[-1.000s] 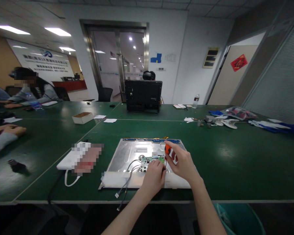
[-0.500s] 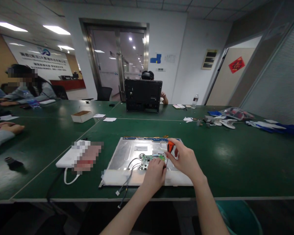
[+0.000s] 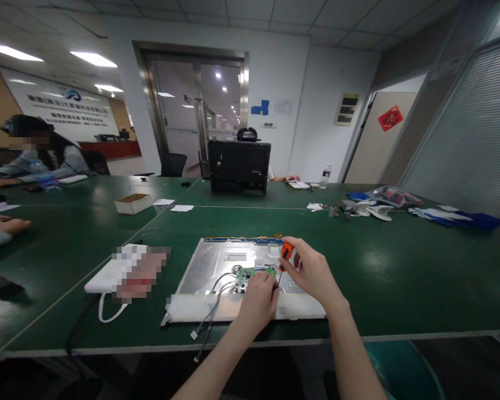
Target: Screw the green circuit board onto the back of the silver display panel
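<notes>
Orange-handled screwdriver (image 3: pixel 286 251) at a circuit board (image 3: pixel 245 273).
Right hand (image 3: pixel 312 272) pinches the screwdriver; left hand (image 3: pixel 258 294), fingers bunched over the circuit board, grip unclear.

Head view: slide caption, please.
An orange-and-black screwdriver in the right-hand grip slants down beside the left-hand grip, at a green circuit board on a flat silver metal panel.

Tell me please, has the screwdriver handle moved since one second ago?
Yes: the screwdriver handle is slightly farther right of the label on the display panel.
</notes>
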The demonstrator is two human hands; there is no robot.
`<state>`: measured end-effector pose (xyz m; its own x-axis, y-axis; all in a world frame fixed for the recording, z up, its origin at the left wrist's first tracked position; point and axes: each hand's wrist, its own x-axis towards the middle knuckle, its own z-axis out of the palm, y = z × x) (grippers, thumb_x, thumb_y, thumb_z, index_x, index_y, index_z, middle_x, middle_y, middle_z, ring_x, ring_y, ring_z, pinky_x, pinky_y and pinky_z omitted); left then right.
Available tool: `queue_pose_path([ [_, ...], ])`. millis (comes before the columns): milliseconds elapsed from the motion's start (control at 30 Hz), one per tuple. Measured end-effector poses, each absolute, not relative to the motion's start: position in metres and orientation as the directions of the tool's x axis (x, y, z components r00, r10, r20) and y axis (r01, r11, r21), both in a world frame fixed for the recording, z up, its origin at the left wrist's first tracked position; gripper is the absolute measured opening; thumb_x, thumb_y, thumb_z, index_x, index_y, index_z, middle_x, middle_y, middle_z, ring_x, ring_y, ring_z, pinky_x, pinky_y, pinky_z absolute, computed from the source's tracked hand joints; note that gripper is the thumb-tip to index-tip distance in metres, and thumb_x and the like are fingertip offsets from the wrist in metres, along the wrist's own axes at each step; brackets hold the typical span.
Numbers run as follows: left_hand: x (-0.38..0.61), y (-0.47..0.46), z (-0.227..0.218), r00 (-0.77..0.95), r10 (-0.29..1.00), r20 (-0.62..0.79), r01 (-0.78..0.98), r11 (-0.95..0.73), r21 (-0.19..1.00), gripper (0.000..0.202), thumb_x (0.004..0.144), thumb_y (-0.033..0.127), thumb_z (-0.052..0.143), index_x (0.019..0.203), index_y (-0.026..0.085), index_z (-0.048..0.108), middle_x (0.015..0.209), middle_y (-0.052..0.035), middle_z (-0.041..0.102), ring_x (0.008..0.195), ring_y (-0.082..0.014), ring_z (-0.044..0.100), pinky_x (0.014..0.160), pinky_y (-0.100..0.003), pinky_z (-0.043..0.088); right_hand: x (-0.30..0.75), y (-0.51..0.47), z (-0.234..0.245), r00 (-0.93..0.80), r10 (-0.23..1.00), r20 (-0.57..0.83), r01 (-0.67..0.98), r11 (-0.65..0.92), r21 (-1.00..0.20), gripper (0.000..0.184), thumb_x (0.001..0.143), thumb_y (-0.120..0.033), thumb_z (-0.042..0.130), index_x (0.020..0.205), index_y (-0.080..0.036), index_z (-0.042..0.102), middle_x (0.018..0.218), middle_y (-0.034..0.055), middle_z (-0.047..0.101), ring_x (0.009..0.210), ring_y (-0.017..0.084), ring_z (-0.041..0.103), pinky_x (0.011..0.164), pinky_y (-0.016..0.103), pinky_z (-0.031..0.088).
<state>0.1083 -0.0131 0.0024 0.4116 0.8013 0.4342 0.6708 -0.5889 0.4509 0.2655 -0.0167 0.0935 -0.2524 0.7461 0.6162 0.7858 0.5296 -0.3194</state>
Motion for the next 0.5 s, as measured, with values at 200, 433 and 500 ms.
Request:
queue_pose_path([
  [200, 0.1081, -0.0127, 0.001, 0.415, 0.802, 0.429, 0.682, -0.587, 0.437, 0.01, 0.081, 0.009, 0.05, 0.083, 0.019, 0.053, 0.092, -0.0055, 0.057, 0.091, -0.0232, 0.052, 0.083, -0.037, 0.042, 0.2646, -0.0226, 0.0988, -0.28, 0.754, 0.595, 0.78, 0.54, -0.317, 0.038, 0.089, -0.026, 0.054, 0.126, -0.024, 0.048, 0.097, 0.0031, 0.062, 0.064, 0.012, 0.056, 0.066, 0.028, 0.047],
  [433, 0.1086, -0.0135, 0.0032, 0.413, 0.805, 0.426, 0.687, -0.582, 0.435, 0.01, 0.081, 0.009, 0.05, 0.082, 0.019, 0.053, 0.091, -0.0053, 0.057, 0.09, -0.0229, 0.052, 0.082, -0.037, 0.042, 0.2614, -0.025, 0.1001, -0.287, 0.752, 0.593, 0.756, 0.558, -0.343, 0.042, 0.087, -0.018, 0.051, 0.128, -0.024, 0.046, 0.1, 0.0041, 0.061, 0.067, 0.013, 0.057, 0.066, 0.029, 0.048],
  [500, 0.1089, -0.0138, 0.0031, 0.412, 0.802, 0.433, 0.689, -0.585, 0.428, 0.01, 0.081, 0.009, 0.05, 0.082, 0.019, 0.052, 0.091, -0.0051, 0.056, 0.09, -0.0226, 0.052, 0.082, -0.036, 0.042, 0.2609, -0.0235, 0.0994, -0.284, 0.75, 0.598, 0.764, 0.554, -0.332, 0.04, 0.087, -0.02, 0.052, 0.126, -0.024, 0.048, 0.097, 0.0036, 0.06, 0.065, 0.013, 0.056, 0.065, 0.029, 0.048],
])
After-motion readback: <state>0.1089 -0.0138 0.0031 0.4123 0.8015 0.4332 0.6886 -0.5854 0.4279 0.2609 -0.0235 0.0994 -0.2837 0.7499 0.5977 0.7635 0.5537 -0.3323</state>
